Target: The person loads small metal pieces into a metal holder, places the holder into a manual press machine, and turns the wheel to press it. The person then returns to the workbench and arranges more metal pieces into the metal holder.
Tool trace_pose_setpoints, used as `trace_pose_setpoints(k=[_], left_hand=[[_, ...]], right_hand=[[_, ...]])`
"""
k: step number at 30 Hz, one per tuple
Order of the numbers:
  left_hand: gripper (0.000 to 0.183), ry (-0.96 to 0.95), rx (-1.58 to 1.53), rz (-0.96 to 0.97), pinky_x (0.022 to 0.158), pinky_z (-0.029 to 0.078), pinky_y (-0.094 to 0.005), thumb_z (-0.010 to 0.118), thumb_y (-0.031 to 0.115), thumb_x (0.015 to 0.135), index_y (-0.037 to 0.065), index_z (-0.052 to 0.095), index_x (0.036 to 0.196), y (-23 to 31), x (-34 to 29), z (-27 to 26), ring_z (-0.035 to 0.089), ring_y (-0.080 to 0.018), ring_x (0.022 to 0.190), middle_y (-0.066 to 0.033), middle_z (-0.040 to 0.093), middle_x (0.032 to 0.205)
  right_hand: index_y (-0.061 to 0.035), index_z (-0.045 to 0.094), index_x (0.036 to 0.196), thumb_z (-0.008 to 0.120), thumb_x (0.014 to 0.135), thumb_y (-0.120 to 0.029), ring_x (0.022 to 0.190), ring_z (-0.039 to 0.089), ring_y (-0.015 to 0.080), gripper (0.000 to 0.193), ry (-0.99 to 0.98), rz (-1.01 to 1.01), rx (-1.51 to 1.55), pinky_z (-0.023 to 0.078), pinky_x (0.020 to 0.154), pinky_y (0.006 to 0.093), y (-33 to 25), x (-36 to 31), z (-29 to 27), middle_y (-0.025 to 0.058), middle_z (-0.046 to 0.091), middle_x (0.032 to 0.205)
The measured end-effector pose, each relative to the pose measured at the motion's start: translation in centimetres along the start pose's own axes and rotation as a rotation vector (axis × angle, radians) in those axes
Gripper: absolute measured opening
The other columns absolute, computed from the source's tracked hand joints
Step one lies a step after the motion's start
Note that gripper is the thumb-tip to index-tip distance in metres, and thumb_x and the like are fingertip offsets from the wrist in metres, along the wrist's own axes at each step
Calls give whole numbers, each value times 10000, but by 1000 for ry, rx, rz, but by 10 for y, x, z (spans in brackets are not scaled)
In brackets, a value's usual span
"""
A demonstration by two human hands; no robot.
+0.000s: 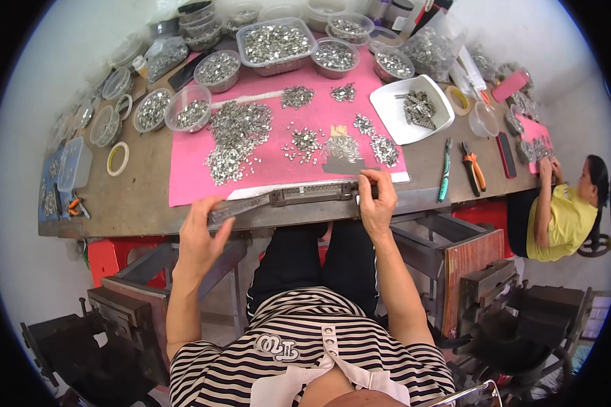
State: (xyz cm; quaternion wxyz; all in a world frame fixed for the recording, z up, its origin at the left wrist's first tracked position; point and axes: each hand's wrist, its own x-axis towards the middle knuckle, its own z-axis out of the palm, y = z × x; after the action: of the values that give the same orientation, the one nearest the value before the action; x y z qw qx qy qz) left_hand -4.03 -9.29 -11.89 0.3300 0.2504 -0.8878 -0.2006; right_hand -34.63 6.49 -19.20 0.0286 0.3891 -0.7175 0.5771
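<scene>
A long grey metal rail lies along the front edge of the wooden table. My left hand is at its left end, fingers curled around it. My right hand pinches the rail's right end. Behind the rail a pink mat carries heaps of small silvery metal parts, with a smaller pile close to my right hand.
Clear bowls and tubs of metal parts line the table's back. A white tray, a green tool, orange pliers and tape rolls lie around. Another person in yellow works at the right end. Dark machines stand below.
</scene>
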Motion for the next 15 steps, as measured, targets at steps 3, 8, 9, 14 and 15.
trace_pose_setpoints(k=[3,8,9,14,15], left_hand=[[535,-161,-132,26,724,544,-372,833,49,797,62,585,1271,46,25,2,626,-297,823,-137,609,1014],[347,-141,-97,267,820,454,-388,829,214,787,97,722,1095,49,60,105,568,-271,926,-88,572,1000],[385,-122,-44,269,839,428,-386,830,262,772,103,724,1106,47,62,123,552,-266,940,-88,567,996],[472,-86,141,220,929,365,-462,790,323,824,183,710,1268,35,42,133,526,-278,1013,-89,577,1080],[463,-76,124,205,941,358,-468,789,317,828,198,710,1269,33,41,137,527,-281,1031,-91,579,1092]], right_hand=[[-34,687,1014,724,905,-55,756,600,238,117,5,-76,-86,476,744,364,-2,3,2,76,616,841],[-36,671,1083,716,908,-77,771,594,254,185,1,-31,-154,438,783,385,-5,1,3,85,595,857],[-35,668,1098,717,899,-71,798,595,265,208,4,-120,-278,430,788,395,-3,0,-1,90,593,867],[-1,716,995,701,901,-25,827,625,290,98,27,-174,-221,475,751,398,-5,-14,-7,114,640,916],[12,719,982,696,919,-22,820,634,248,75,5,-75,-66,491,736,363,-9,-15,-7,106,652,910]])
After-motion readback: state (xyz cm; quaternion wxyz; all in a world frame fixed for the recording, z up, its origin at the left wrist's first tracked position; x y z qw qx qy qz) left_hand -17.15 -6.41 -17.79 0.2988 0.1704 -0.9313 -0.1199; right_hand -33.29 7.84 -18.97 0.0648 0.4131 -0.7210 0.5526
